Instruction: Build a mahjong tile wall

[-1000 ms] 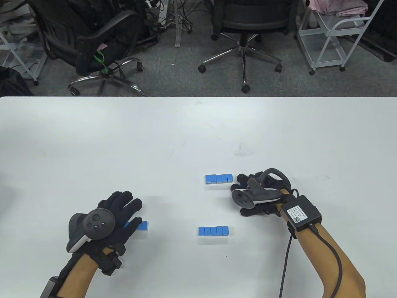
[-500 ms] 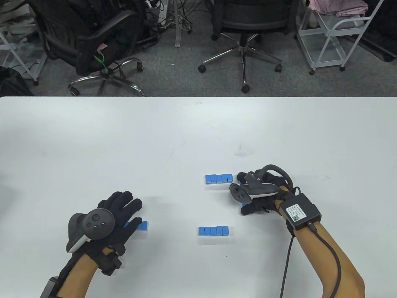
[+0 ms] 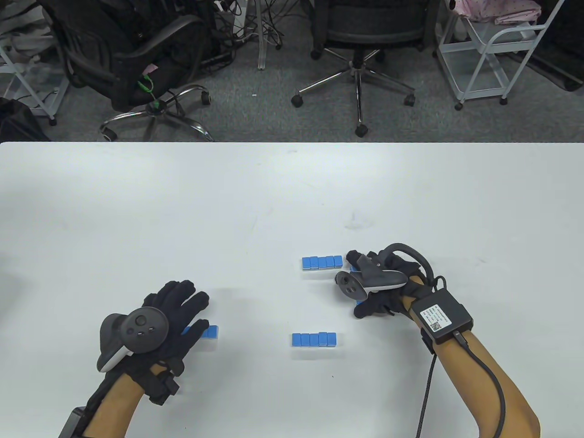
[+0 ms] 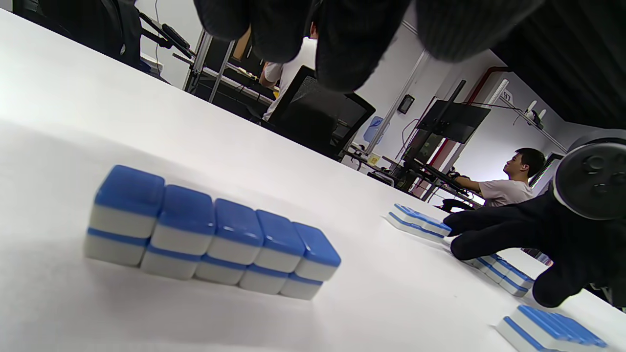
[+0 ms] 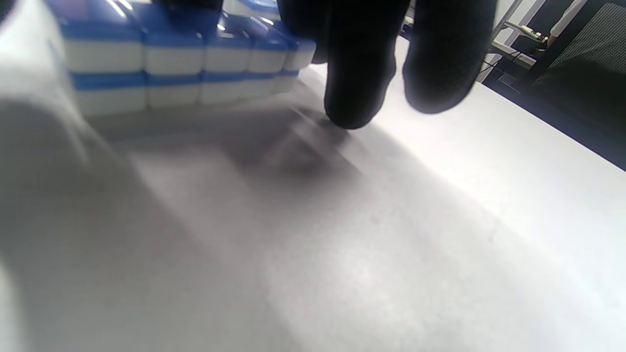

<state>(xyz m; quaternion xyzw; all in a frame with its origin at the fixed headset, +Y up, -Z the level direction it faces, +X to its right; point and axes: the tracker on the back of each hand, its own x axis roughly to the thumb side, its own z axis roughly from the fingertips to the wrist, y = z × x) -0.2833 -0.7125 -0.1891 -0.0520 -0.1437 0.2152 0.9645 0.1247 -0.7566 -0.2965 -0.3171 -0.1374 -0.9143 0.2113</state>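
The left hand [image 3: 171,319] lay flat near the tabletop's [image 3: 255,200] front-left edge, fingers straight and spread over a two-tier row of blue-backed tiles [image 3: 211,332], whose end showed past the fingertips. The right hand [image 3: 381,292] stood toward the front-right; its fingers were curled around another stacked tile row [image 5: 181,58], mostly hidden beneath the hand in the table view. Just beside it, toward the far edge, sat a five-tile row [image 3: 322,262]; a second five-tile row [image 3: 314,339] sat nearer the front edge.
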